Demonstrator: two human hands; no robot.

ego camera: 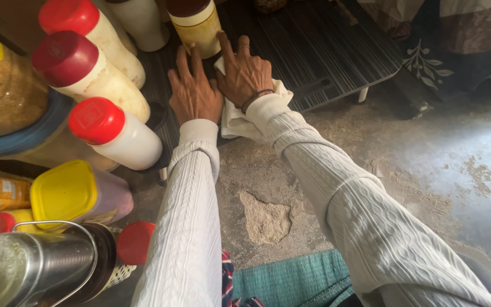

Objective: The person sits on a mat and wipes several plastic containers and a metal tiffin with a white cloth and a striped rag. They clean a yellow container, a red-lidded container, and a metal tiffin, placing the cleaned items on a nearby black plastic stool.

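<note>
flat, both: left hand (195, 95) and right hand (246, 74) press white cloth (235, 120).

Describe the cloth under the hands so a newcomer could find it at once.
Start at the dark striped board lying low on the dusty floor. At its near edge, the right hand presses down on a white cloth, with the left hand alongside. It is the only soft, folded thing there; its neighbours are hard red-capped bottles.
</note>
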